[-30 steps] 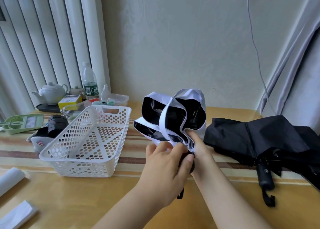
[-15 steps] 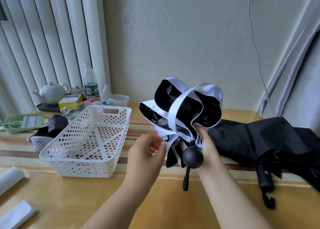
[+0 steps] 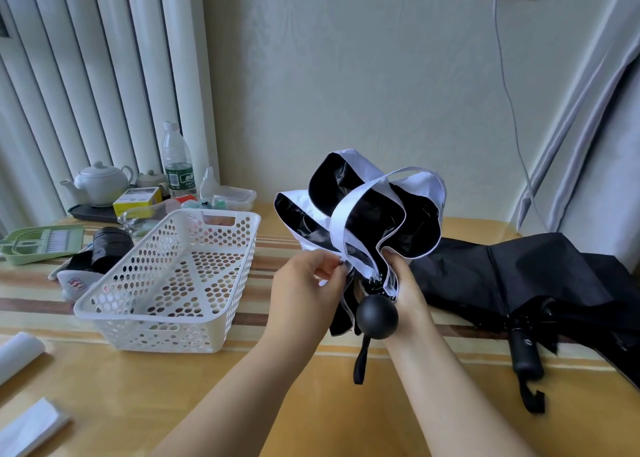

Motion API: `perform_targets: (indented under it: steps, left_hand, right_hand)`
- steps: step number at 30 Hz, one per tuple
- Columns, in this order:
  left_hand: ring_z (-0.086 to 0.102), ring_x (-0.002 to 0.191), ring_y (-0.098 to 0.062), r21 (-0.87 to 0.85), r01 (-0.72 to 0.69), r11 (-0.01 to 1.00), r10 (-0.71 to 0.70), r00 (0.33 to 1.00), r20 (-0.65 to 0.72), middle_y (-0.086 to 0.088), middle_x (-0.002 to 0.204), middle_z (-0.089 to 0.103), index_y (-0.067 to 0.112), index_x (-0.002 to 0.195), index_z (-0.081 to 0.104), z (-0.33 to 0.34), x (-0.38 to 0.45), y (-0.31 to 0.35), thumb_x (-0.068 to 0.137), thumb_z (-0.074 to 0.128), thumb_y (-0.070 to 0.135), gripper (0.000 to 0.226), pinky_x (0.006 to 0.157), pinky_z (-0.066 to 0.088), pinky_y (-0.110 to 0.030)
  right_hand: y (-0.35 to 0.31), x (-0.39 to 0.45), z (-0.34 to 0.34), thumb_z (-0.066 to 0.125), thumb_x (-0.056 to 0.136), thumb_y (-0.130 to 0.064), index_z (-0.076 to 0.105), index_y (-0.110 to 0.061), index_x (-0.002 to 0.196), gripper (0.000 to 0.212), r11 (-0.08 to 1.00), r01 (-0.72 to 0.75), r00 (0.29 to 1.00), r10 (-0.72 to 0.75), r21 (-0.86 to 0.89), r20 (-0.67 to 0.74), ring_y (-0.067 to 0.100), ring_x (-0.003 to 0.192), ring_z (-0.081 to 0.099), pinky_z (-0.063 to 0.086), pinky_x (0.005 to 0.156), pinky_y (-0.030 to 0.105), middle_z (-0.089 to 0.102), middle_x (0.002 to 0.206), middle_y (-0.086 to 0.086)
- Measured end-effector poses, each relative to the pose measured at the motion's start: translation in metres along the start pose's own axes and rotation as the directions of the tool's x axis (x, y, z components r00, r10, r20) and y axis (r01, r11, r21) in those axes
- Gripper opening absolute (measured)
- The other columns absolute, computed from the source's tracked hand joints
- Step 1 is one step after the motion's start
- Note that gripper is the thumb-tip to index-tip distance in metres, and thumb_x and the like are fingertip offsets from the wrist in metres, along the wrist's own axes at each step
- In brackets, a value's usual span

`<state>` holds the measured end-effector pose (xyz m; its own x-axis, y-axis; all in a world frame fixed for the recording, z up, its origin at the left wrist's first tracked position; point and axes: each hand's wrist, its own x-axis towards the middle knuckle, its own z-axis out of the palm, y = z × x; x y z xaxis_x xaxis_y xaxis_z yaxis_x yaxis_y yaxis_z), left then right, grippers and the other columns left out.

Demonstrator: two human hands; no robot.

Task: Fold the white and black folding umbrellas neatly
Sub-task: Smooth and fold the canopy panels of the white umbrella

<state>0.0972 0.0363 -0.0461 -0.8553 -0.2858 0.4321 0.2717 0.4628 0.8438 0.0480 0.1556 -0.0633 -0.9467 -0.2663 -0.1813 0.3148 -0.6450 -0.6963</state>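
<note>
I hold the white umbrella (image 3: 367,228) up above the table, its canopy loose and puffed, white outside and black inside. Its round black handle (image 3: 376,316) points toward me with a wrist strap hanging below. My right hand (image 3: 407,292) grips the gathered canopy just above the handle. My left hand (image 3: 304,290) pinches a white fold edge on the umbrella's left side. The black umbrella (image 3: 526,276) lies collapsed and unfolded on the table at the right, its black handle (image 3: 524,352) toward the front edge.
A white perforated basket (image 3: 166,283) stands left of my hands. Behind it are a teapot (image 3: 100,181), a water bottle (image 3: 177,160), small boxes, a green tray (image 3: 38,243) and a black roll (image 3: 110,245). White sleeves (image 3: 20,352) lie at the front left. A cable hangs down the wall.
I lifted the white umbrella off the table and turned its handle toward me. My left hand let go of the handle end and now pinches a canopy fold.
</note>
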Motion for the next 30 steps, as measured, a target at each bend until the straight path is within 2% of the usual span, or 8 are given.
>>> perform_targets:
  steps: [6,10,13,16,19,22,27,30]
  left_hand:
    - [0.055,0.074,0.001,0.115,-0.185,0.976,0.177,0.981,0.080,0.018,0.076,0.058,0.013,0.080,0.068,0.004,-0.002,0.009,0.085,0.063,0.007,0.010,0.068,0.036,0.000]
    - [0.063,0.082,0.000,0.034,-0.149,0.988,0.144,0.982,0.121,0.017,0.083,0.066,0.020,0.087,0.064,0.005,-0.006,0.005,0.086,0.063,0.012,0.008,0.073,0.046,-0.010]
    - [0.062,0.089,0.002,-0.001,-0.156,0.988,0.153,0.967,0.202,0.017,0.086,0.069,0.017,0.090,0.071,0.003,-0.008,0.002,0.088,0.062,0.014,0.009,0.080,0.046,-0.011]
    - [0.058,0.086,-0.006,0.029,-0.168,0.985,0.149,0.933,0.328,0.003,0.087,0.067,0.011,0.087,0.069,0.000,-0.012,0.003,0.095,0.052,0.022,0.022,0.074,0.042,-0.013]
    - [0.056,0.092,-0.010,0.076,-0.131,0.988,0.083,0.890,0.449,-0.003,0.096,0.064,0.007,0.093,0.065,-0.004,-0.014,0.004,0.098,0.041,0.036,0.038,0.082,0.042,-0.022]
    - [0.052,0.089,-0.007,0.131,-0.152,0.980,0.064,0.856,0.514,-0.002,0.093,0.060,0.007,0.090,0.061,-0.008,-0.015,0.006,0.099,0.036,0.040,0.043,0.082,0.042,-0.024]
    - [0.043,0.098,-0.007,0.167,-0.205,0.964,0.100,0.867,0.488,0.004,0.093,0.050,0.020,0.073,0.057,-0.008,-0.023,0.010,0.099,0.036,0.040,0.038,0.081,0.035,-0.019]
    - [0.050,0.098,0.002,0.113,-0.195,0.974,0.164,0.957,0.238,0.017,0.101,0.053,0.023,0.088,0.069,-0.011,-0.031,0.004,0.094,0.050,0.033,0.022,0.073,0.037,-0.008]
  right_hand:
    - [0.003,0.003,0.005,0.047,0.092,-0.039,0.075,-0.009,0.078,0.044,0.995,-0.039,0.999,0.036,0.092,0.031,0.020,0.070,0.069,0.055,0.065,0.027,0.070,0.079,0.006]
    - [0.000,-0.006,0.010,0.045,0.090,-0.042,0.072,-0.012,0.084,0.041,0.999,-0.028,0.998,0.026,0.036,0.063,0.019,0.073,0.068,0.052,0.068,0.029,0.070,0.079,0.004]
    - [0.000,-0.009,0.012,0.044,0.089,-0.045,0.074,-0.010,0.074,0.049,0.996,-0.039,0.998,0.034,0.077,0.061,0.017,0.062,0.068,0.055,0.058,0.023,0.069,0.070,0.004]
    - [0.002,-0.010,0.014,0.039,0.089,-0.057,0.072,-0.012,0.072,0.058,0.995,-0.059,0.997,0.054,0.082,0.062,0.015,0.056,0.066,0.053,0.055,0.020,0.066,0.062,0.003]
    - [0.000,-0.015,0.013,0.034,0.088,-0.067,0.077,-0.012,0.065,0.073,0.994,-0.093,0.993,0.088,0.056,0.084,0.018,0.054,0.067,0.055,0.052,0.023,0.068,0.061,0.006]
    - [-0.001,-0.016,0.013,0.048,0.089,-0.054,0.078,-0.011,0.080,0.053,0.992,-0.115,0.991,0.119,-0.056,0.063,0.022,0.068,0.071,0.057,0.057,0.027,0.073,0.079,0.008]
    - [0.001,-0.013,0.008,0.054,0.086,-0.033,0.071,-0.008,0.066,0.036,0.972,-0.186,0.982,0.188,-0.142,0.002,0.020,0.055,0.066,0.054,0.053,0.021,0.067,0.064,0.006]
    - [-0.006,-0.013,0.013,0.054,0.079,-0.030,0.070,-0.005,0.069,0.031,0.976,-0.185,0.982,0.189,-0.118,0.018,0.022,0.056,0.065,0.054,0.056,0.024,0.067,0.066,0.010]
